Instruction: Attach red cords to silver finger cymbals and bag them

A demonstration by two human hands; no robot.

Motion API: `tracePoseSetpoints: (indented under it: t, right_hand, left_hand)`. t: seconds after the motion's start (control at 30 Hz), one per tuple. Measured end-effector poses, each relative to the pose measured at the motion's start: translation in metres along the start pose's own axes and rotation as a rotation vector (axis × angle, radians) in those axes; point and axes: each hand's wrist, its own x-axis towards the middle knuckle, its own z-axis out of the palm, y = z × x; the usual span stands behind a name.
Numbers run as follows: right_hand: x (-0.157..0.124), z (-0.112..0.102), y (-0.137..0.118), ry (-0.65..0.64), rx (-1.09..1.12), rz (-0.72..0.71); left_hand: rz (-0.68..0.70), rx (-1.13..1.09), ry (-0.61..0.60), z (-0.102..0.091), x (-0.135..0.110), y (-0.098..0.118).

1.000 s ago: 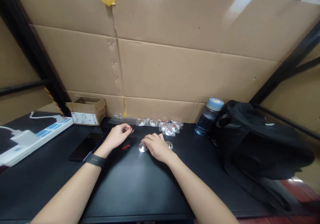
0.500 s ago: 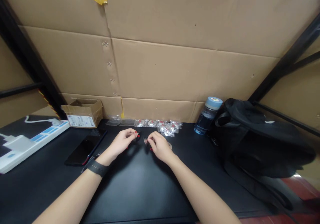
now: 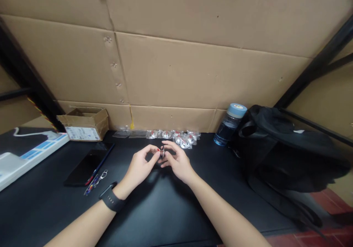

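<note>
Above the black table, both my hands meet at a small dark round disc (image 3: 163, 153), which is seen nearly edge-on. My left hand (image 3: 143, 163) pinches it from the left between thumb and forefinger. From the right, my right hand (image 3: 178, 163) grips it with thumb and bent fingers. Whether it is one piece or two pressed together, I cannot tell. Behind the hands lie several round silver-and-red items in clear plastic bags (image 3: 183, 140). Left of these are flat clear plastic sleeves (image 3: 137, 133).
At left are a small open cardboard box (image 3: 85, 124), a white power strip (image 3: 35, 157), a dark phone (image 3: 85, 166) and a keychain (image 3: 96, 181). On the right stand a blue-capped water bottle (image 3: 230, 124) and a black bag (image 3: 292, 158). A cardboard wall (image 3: 171, 70) closes the back.
My hands were apart, each with a small round piece at the fingertips. They have come together, and the fingers now meet around the disc. The view has shifted slightly.
</note>
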Motion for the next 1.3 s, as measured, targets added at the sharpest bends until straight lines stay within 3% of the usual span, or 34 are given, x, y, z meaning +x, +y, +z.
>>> tracePoseSetpoints:
  t: [0.17,0.27,0.33,0.43,0.53,0.6,0.73,0.9,0.97,1.03,1.1,1.2,1.3]
  right_hand:
    - [-0.001,-0.003,-0.008,-0.015,0.100,0.087]
    - [0.000,-0.007,-0.011,-0.004,0.136,0.103]
    - [0.001,-0.011,-0.012,0.029,0.101,0.109]
    - [0.002,-0.018,-0.012,0.080,0.033,0.105]
    - [0.003,-0.025,-0.011,0.084,-0.023,0.078]
    - [0.004,-0.029,-0.012,0.080,-0.084,0.059]
    - [0.003,-0.033,-0.015,0.080,-0.198,0.013]
    - [0.002,-0.036,-0.023,0.095,-0.239,0.002]
    - [0.002,-0.039,-0.026,0.108,-0.247,-0.024]
    - [0.002,-0.042,-0.027,0.116,-0.255,-0.049]
    - [0.003,-0.046,-0.027,0.106,-0.266,-0.076]
    - [0.002,-0.050,-0.027,0.067,-0.309,-0.139]
    - [-0.001,-0.052,-0.031,0.035,-0.425,-0.149]
  left_hand:
    - [0.057,0.136,-0.046,-0.006,0.002,0.006]
    - [0.170,0.287,-0.162,-0.019,0.007,-0.002]
    - [0.201,0.491,-0.198,-0.033,0.013,-0.020]
    - [0.051,0.779,-0.102,-0.052,0.021,-0.058]
    - [-0.062,0.896,-0.074,-0.060,0.028,-0.090]
    - [-0.089,0.915,-0.067,-0.060,0.032,-0.099]
    - [-0.061,0.889,-0.022,-0.057,0.037,-0.091]
    - [0.090,0.774,0.326,-0.067,0.036,-0.053]
    - [0.206,0.624,0.361,-0.068,0.031,-0.037]
    - [0.265,0.463,0.275,-0.061,0.025,-0.023]
    - [0.281,0.370,0.093,-0.049,0.018,-0.013]
    - [0.363,0.443,-0.207,-0.027,0.007,-0.002]
    - [0.373,0.559,-0.338,-0.011,-0.003,0.005]
